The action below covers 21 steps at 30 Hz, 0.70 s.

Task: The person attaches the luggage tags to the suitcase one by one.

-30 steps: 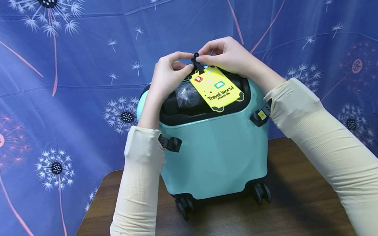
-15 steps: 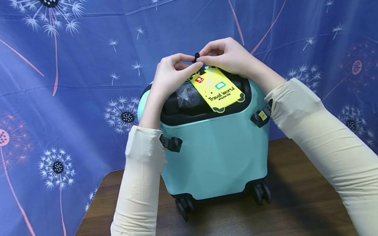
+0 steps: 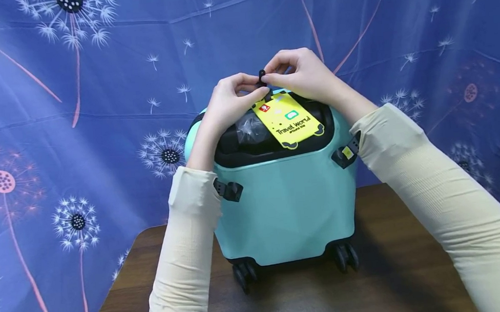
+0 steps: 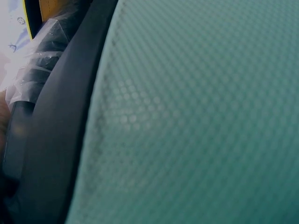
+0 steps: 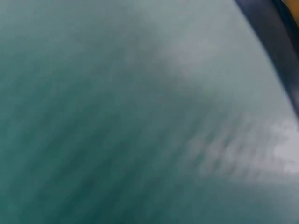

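Two bare hands are meeting over one small black strap [image 3: 262, 78], their fingertips nearly together. The left hand [image 3: 231, 98] is pinching it between thumb and fingers from one side, while the right hand [image 3: 303, 75] is pinching its upper end from the other. Below the fingers, the strap is leading down to one yellow luggage tag [image 3: 289, 121], which is lying tilted across the dark top recess of one turquoise suitcase [image 3: 287, 207]. The tag is bearing the words "Travel World" (the smaller line beneath is harder to read). Beside the tag, one piece of clear plastic wrap [image 3: 250, 129] is covering part of a black handle in the recess. Two cream sleeves [image 3: 192, 258] are reaching in, and two black wrist devices [image 3: 232, 191] are showing at the cuffs, one on each arm. The suitcase is standing upright on one brown bench [image 3: 288, 307], two wheel sets [image 3: 244, 275] showing at its near side. Behind everything, one blue cloth [image 3: 223, 35] printed with dandelions is hanging.
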{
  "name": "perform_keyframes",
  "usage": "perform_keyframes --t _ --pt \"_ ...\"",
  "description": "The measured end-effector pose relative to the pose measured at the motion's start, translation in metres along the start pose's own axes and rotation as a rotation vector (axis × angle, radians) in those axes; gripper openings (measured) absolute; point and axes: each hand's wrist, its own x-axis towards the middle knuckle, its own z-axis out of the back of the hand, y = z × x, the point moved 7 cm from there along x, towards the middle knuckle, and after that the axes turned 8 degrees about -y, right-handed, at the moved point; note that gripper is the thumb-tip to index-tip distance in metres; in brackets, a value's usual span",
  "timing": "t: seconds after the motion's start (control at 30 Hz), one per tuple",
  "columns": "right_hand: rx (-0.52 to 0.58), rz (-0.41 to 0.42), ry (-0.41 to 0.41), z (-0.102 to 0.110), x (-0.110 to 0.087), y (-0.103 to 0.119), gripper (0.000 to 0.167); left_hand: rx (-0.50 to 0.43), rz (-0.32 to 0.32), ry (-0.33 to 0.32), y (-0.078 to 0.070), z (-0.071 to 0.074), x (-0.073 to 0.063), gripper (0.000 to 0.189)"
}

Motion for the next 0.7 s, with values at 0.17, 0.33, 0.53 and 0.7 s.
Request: perform_keyframes --t 0.17,0.33,0.53,0.7 --pt "0.006 -0.039 -0.008 -0.0002 0.0005 -0.0030 0.021 -0.024 0.003 0.022 -0.0003 -0.0025 -0.0003 0.039" --pt "0.062 -0.068 -0.022 -0.0008 -0.0028 -0.0069 0.020 -0.037 0.003 0.050 0.0007 -0.0045 -0.0005 0.041" --pt "0.125 -0.083 0.001 -0.0023 -0.0052 -0.0074 0.021 -0.043 0.008 0.068 0.0012 -0.0052 -0.0012 0.044" --pt "0.119 -0.074 -0.010 -0.0016 -0.0040 -0.0058 0.019 -0.045 0.005 0.088 -0.0001 -0.0058 -0.0009 0.044"
